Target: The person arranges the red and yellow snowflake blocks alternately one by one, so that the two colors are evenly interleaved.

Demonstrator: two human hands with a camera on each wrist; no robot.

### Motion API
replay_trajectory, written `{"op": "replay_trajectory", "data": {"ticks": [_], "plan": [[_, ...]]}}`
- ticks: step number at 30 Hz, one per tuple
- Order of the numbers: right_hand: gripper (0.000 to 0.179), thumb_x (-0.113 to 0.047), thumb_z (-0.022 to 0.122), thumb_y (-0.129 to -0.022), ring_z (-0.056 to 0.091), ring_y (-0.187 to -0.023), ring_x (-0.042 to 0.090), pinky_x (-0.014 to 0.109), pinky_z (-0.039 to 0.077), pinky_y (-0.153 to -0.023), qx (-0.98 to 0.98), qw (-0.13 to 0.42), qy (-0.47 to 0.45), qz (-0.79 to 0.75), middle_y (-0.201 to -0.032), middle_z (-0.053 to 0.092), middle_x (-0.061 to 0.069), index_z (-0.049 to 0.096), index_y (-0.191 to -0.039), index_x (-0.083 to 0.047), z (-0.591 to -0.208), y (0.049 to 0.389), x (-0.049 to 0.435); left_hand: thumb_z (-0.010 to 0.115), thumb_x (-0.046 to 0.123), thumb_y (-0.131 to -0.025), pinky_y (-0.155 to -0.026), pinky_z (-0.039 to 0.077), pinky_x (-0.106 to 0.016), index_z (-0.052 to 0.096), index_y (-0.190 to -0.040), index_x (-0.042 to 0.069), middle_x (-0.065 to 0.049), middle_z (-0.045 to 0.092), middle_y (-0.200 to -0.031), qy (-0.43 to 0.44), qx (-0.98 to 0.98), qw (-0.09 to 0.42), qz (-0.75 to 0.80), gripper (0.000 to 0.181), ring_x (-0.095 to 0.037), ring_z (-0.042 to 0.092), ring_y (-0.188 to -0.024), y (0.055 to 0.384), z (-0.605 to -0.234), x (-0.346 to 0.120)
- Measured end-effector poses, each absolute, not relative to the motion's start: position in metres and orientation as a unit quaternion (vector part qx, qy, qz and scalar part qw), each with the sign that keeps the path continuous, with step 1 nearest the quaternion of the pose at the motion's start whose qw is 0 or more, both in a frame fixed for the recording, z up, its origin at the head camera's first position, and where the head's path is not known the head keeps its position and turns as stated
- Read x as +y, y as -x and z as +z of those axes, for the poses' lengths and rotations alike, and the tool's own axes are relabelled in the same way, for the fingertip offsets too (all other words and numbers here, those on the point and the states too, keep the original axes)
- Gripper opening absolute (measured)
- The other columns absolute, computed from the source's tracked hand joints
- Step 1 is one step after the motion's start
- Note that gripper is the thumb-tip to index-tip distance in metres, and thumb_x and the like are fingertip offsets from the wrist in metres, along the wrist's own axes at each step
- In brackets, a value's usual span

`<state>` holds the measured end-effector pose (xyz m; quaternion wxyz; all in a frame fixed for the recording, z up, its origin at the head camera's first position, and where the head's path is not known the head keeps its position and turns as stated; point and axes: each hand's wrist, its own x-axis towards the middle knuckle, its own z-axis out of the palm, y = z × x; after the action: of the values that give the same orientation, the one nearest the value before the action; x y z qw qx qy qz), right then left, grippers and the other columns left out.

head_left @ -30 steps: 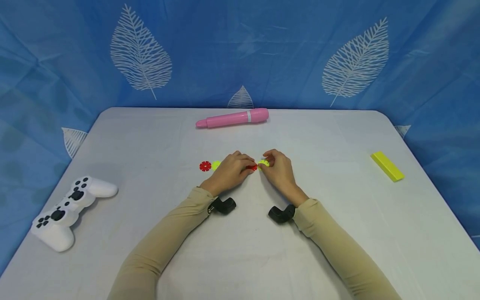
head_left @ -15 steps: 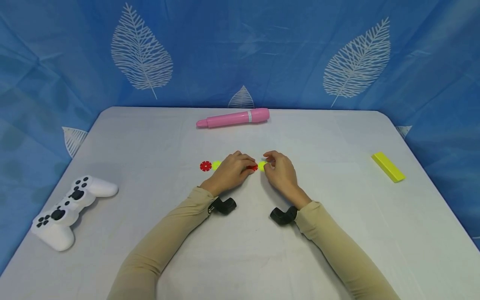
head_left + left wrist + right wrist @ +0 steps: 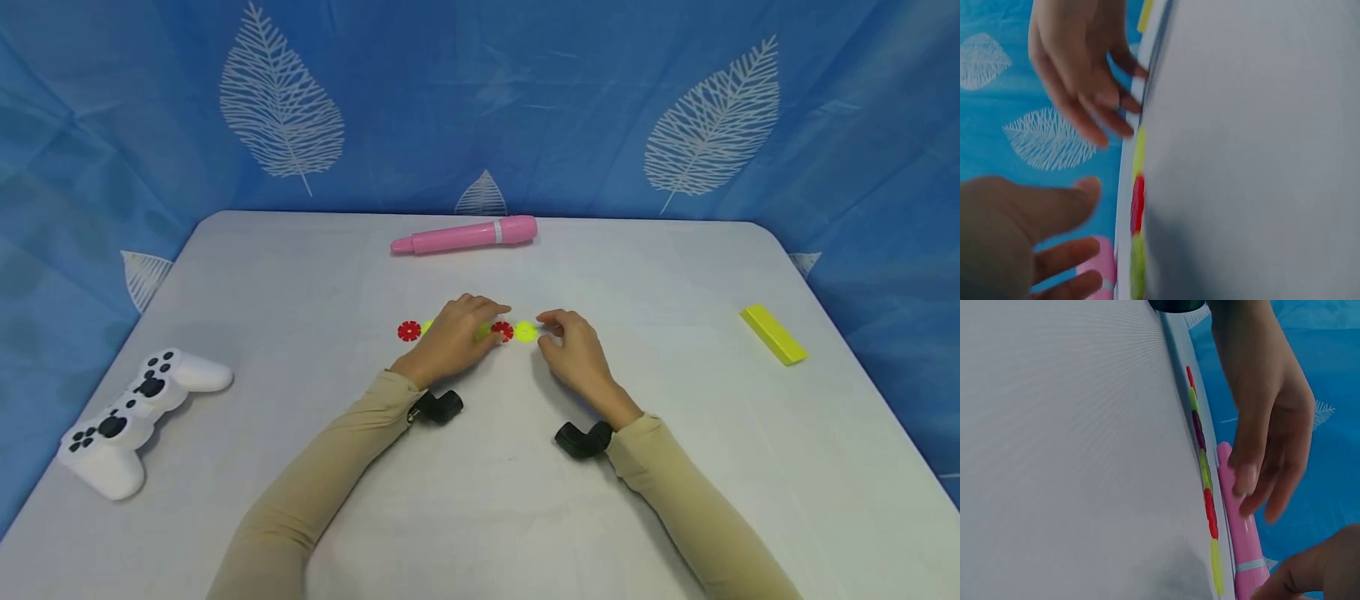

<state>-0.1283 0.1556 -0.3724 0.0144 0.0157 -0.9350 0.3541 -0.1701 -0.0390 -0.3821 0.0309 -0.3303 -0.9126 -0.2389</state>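
A row of flat notched plastic discs, alternating red and yellow, lies on the white table. In the head view a red disc (image 3: 408,331) forms the left end and a yellow disc (image 3: 526,332) the right end, beside another red disc (image 3: 503,332). My left hand (image 3: 452,340) is over the middle of the row, hiding several discs, with its fingers spread and nothing gripped. Just right of the end yellow disc is my right hand (image 3: 576,352), thumb and fingers apart around bare air. The right wrist view shows the row edge-on, its near yellow disc (image 3: 1217,565) touching a red one.
A pink marker-shaped object (image 3: 465,238) lies behind the discs. On the left is a white game controller (image 3: 146,421), and a yellow rectangular block (image 3: 774,334) is at the right. Blue leaf-patterned cloth (image 3: 480,100) rises behind the table's back edge.
My right hand has let go of the end yellow disc and drawn back to the right. My left hand has loosened and shifted slightly left, uncovering the red disc beside it.
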Motion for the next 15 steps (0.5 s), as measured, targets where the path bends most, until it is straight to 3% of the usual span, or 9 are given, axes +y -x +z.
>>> {"op": "replay_trajectory", "data": {"ticks": [6, 15], "plan": [[0.034, -0.008, 0.050, -0.083, 0.054, -0.099, 0.028, 0.041, 0.042, -0.084, -0.936, 0.008, -0.029, 0.351, -0.110, 0.058, 0.015, 0.058, -0.116, -0.004, -0.370, 0.120, 0.173, 0.058, 0.028, -0.088, -0.096, 0.037, -0.042, 0.056, -0.123, 0.013, -0.006, 0.058, -0.120, 0.273, -0.927, 0.032, -0.255, 0.038, -0.023, 0.049, -0.111, 0.170, -0.375, -0.076], [0.036, -0.014, 0.053, -0.088, 0.050, -0.113, 0.032, 0.047, 0.041, -0.091, -0.945, 0.019, -0.077, 0.318, -0.121, 0.054, 0.017, 0.054, -0.122, -0.003, -0.367, 0.105, 0.197, 0.056, 0.022, -0.088, -0.089, 0.038, -0.048, 0.055, -0.122, 0.008, -0.014, 0.056, -0.120, 0.208, -0.944, 0.080, -0.244, 0.037, -0.032, 0.048, -0.111, 0.151, -0.379, -0.126]]}}
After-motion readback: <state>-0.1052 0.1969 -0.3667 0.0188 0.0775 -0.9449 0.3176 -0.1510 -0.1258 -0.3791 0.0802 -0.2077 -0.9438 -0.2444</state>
